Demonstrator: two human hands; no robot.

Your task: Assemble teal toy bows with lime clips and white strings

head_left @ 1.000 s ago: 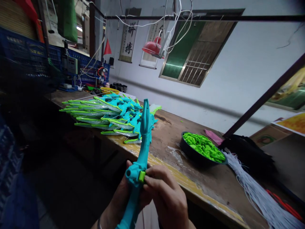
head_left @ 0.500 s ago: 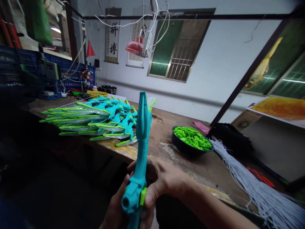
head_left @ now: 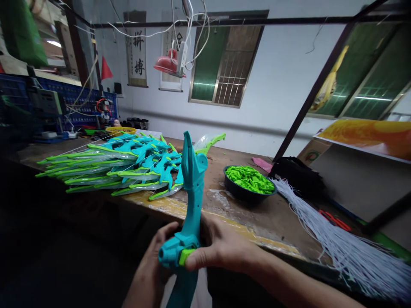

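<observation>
A teal toy bow [head_left: 193,205] stands nearly upright in front of me, its lower end running out of the frame. A translucent limb with a green edge [head_left: 210,144] sticks out to the right from its top. My right hand [head_left: 224,250] is closed round the middle, with the thumb on a bright green plastic piece [head_left: 185,257] at the side of the grip. From the other side my left hand [head_left: 150,265] holds the bow near the short round tube; its fingers are partly hidden behind the bow.
Several similar bows [head_left: 128,162] lie piled on the worn wooden table [head_left: 205,214] at the left. To the right are a dark bowl [head_left: 247,196] of green pieces, a bundle of white cords [head_left: 340,244] and red-handled scissors [head_left: 335,220]. A red lamp [head_left: 167,63] hangs above.
The bow has turned, so more of its side and its right-hand limb show. My right thumb now lies across the green piece. The whole view has shifted, moving the background left.
</observation>
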